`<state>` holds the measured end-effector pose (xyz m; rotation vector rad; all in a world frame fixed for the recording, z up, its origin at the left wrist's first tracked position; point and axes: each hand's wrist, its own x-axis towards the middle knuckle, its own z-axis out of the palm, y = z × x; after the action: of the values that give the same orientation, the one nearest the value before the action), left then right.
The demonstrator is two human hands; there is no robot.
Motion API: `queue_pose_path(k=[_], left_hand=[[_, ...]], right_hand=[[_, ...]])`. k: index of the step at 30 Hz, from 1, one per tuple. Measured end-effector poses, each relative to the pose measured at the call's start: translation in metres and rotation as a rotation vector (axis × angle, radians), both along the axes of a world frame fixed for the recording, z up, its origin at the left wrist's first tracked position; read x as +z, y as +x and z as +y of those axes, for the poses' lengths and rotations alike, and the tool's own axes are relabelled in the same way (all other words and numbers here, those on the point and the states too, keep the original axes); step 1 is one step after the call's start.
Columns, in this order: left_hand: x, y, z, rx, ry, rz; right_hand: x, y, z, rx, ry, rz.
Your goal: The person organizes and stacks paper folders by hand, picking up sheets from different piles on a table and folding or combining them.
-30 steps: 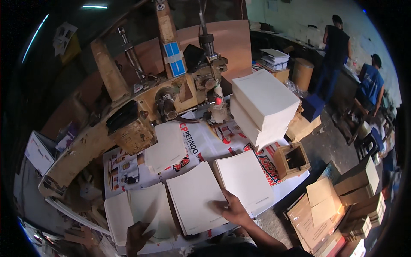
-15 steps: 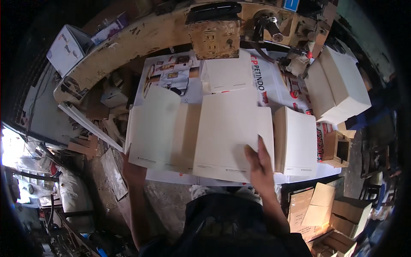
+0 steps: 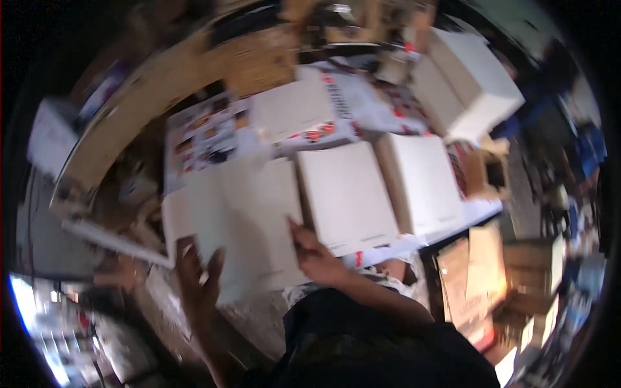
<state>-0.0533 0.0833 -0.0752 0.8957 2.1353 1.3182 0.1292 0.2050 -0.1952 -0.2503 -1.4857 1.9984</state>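
In the head view, blurred as it is, we have two bare hands at work over a pale, open spread of paper sheets [image 3: 259,220], lying at the near left of a surface [image 3: 381,103] covered by a white printed sheet with red lettering. Here's the left hand [image 3: 197,275] at the spread's near left edge, thumb standing apart from the fingers; whether it pinches any paper, the blur won't let me tell. Over on the other side, the right hand [image 3: 314,255] is at the spread's right edge, forefinger reaching out and the rest bent in, and again I can't tell if a sheet is caught. Just right of the spread sits a flat white paper stack [image 3: 346,194], and right of that a thicker white paper stack [image 3: 424,184]. Look farther: a flat bundle of white sheets [image 3: 294,110] lies near a tan, worn block-shaped machine part [image 3: 255,61], while at the far right a tall pile of white paper [image 3: 462,84] leans over. Nearer than that pile, at the right edge, there's a small open wooden box [image 3: 482,171], and at the near right, beyond the surface, brown cardboard [image 3: 456,284].
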Motion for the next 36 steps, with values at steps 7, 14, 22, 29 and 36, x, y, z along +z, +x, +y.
queue_pose_path(k=[7, 14, 22, 29, 36], left_hand=[[0.029, 0.076, 0.031, -0.08, 0.451, 0.239], [-0.002, 0.142, 0.127, -0.553, 0.408, -0.155], [-0.059, 0.27, 0.23, -1.082, 0.305, 0.381], [-0.069, 0.286, 0.243, -1.104, 0.068, 0.53], [-0.074, 0.268, 0.235, -1.085, 0.153, 0.157]], right_hand=[[0.09, 0.056, 0.036, -0.078, -0.249, -0.046], [0.089, 0.197, 0.046, -0.484, -0.512, 0.148], [0.141, 0.334, 0.067, -1.431, 0.075, -0.537], [0.139, 0.384, 0.087, -1.434, 0.216, -0.597], [0.09, 0.387, 0.105, -1.286, 0.004, -0.759]])
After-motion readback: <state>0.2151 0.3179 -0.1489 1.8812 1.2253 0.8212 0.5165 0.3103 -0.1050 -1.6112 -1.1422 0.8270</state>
